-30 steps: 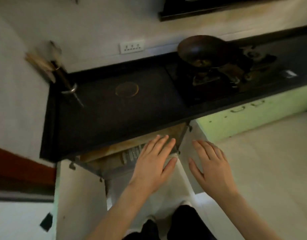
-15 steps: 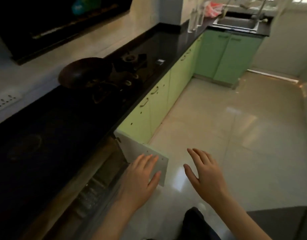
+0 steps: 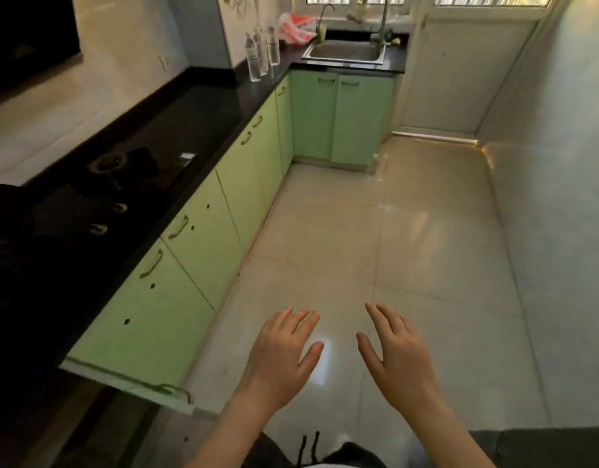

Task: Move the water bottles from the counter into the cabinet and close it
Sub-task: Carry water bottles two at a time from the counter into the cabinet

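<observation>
Green cabinet door point(image 3: 136, 336): swung open just left of the left hand's fingers, ready for loading.
Water bottles point(image 3: 260, 52): upright on the black counter point(image 3: 203, 106), far ahead of both hands.
Left hand point(image 3: 278, 359): fingers spread, empty, touching nothing.
Right hand point(image 3: 397, 358): fingers apart, empty, poised over the floor.

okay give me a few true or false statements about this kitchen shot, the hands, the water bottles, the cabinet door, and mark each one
1. Both hands are empty. True: the left hand and right hand are open over the floor.
2. The water bottles lie in the sink. False: they stand upright on the black counter, left of the sink.
3. The nearest cabinet door is open. True: it swings out from the counter.
4. The left hand grips that door. False: it is apart from it.
5. The cabinets under the sink are shut. True.
</observation>
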